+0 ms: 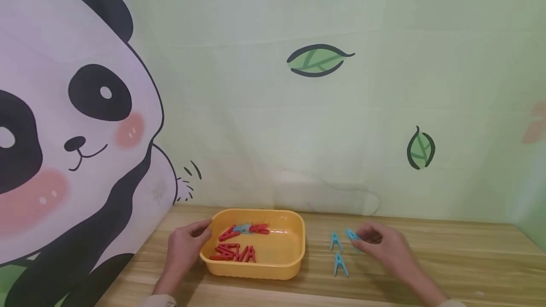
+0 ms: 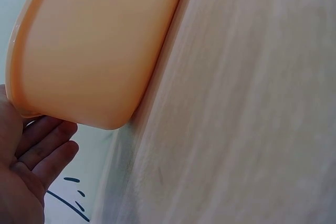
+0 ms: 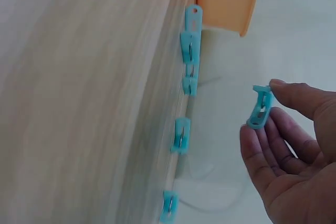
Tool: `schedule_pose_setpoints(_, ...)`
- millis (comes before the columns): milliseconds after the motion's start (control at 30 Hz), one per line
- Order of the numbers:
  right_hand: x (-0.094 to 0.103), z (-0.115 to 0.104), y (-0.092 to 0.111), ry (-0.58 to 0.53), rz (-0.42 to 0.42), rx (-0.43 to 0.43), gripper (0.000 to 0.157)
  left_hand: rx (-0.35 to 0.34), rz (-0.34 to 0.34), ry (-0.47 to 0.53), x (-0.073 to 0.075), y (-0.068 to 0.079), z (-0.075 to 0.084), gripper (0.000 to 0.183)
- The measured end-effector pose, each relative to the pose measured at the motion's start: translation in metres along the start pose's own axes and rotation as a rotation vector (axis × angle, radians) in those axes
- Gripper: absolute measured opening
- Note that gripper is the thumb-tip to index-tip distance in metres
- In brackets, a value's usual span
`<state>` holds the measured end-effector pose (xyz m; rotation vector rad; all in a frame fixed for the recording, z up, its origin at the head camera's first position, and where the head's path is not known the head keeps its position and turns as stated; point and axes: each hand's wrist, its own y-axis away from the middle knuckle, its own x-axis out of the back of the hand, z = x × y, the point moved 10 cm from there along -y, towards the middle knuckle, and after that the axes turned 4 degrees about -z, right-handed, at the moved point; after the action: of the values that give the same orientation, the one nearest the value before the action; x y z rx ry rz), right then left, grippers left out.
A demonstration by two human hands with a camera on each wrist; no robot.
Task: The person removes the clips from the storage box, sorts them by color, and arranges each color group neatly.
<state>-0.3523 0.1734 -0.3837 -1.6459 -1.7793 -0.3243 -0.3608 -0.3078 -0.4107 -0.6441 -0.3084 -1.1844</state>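
My left hand (image 1: 184,246) holds the left end of a yellow plastic basin (image 1: 277,270), its fingers at the rim; the thumb is hidden in the left wrist view. Several red clothespins (image 1: 230,252) and a blue clothespin (image 1: 243,229) lie in the basin's left half. To the right of the basin, my right hand (image 1: 386,246) pinches a light-blue clothespin (image 3: 261,107) between thumb and fingers, raised off the table. Nearby on the table lie other blue clothespins (image 1: 340,265), several of them showing in a row in the right wrist view.
The wood-grain table (image 1: 469,259) extends to the right of the hands. Behind it hangs a pale green cloth backdrop (image 1: 239,108) printed with a panda (image 1: 141,60) and leaves (image 1: 317,60).
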Motion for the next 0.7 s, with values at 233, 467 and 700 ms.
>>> schedule_pose_setpoints(233,0.004,0.016,0.0,0.058,-0.056,-0.047,0.02,0.015,-0.009,-0.011,-0.001,0.0,-0.001,0.029)
schedule_pose_setpoints(467,0.004,0.029,0.0,0.097,-0.105,-0.076,0.02,0.027,-0.023,-0.015,-0.002,0.001,-0.001,0.028)
schedule_pose_setpoints(700,0.003,0.036,0.002,0.105,-0.162,-0.086,0.016,0.026,-0.02,-0.007,-0.001,0.001,0.0,0.029)
